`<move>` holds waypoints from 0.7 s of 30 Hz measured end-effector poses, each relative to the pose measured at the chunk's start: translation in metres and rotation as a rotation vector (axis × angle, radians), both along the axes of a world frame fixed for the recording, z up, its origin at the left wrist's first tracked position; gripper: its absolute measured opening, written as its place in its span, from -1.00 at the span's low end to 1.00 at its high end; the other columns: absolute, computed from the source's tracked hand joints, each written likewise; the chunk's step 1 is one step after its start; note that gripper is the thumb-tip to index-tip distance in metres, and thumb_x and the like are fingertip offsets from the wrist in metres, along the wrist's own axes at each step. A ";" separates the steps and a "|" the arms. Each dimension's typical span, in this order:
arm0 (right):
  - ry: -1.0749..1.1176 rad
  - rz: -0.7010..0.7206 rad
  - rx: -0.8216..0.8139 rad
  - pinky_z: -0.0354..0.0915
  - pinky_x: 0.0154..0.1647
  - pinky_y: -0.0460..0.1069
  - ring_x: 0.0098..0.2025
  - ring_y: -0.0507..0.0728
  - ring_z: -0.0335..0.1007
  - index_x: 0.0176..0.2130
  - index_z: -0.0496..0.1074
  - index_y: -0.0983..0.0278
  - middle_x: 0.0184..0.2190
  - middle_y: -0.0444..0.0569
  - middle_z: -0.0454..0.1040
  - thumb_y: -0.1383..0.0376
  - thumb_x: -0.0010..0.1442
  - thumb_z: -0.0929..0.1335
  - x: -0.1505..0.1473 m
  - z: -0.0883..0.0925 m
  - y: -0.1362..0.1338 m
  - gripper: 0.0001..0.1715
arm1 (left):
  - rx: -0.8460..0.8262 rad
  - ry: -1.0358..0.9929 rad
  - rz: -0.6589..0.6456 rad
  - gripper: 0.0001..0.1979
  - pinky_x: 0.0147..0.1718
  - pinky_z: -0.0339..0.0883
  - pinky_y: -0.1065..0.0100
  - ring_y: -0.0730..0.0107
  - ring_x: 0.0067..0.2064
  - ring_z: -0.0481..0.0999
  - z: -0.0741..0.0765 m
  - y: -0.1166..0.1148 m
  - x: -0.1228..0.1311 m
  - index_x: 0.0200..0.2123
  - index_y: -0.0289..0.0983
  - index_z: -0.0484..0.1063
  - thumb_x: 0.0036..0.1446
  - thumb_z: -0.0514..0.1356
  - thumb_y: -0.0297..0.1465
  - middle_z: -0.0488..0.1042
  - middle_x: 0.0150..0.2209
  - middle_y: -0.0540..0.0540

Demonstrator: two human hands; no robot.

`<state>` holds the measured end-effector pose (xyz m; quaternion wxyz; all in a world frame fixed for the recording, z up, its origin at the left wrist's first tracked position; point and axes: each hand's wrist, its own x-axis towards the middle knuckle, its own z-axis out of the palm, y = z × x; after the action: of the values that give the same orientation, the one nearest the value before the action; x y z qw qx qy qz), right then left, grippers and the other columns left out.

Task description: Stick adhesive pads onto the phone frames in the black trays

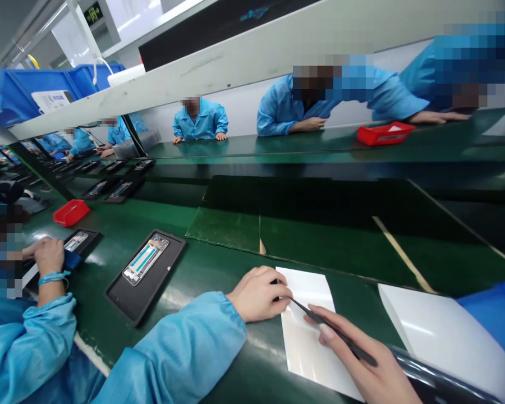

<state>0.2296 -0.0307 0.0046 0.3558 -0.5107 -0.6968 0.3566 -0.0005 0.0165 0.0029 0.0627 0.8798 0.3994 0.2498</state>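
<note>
My right hand holds black tweezers between thumb and fingers, their tip pointing up and left. That tip reaches the fingertips of my left hand. My left fingers are bent and closed over the upper left edge of a glossy white sheet; whatever they pinch is hidden or too small to name. Beneath both hands the sheet lies on the green bench. Left of my left arm, a phone frame with blue strips rests in a black tray.
At the left, a co-worker's hand is beside another black tray. A red bin stands beyond it. Another white sheet lies at right. Across the bench sit several people and a red bin. A shelf beam crosses overhead.
</note>
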 end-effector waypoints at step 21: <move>0.166 0.013 -0.073 0.54 -0.09 0.01 -0.07 0.30 0.60 0.01 0.57 0.20 -0.17 0.08 0.65 -0.08 0.24 0.34 0.000 -0.005 -0.002 -0.46 | 0.077 0.059 -0.068 -0.75 -0.14 0.34 0.26 0.29 -0.05 0.45 0.001 -0.003 -0.001 -0.20 -0.18 0.60 0.30 0.17 -0.20 0.53 -0.10 -0.08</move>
<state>0.2294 -0.0325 0.0000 0.3914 -0.4874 -0.6546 0.4251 -0.0012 0.0131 0.0041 0.0257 0.9017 0.3611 0.2366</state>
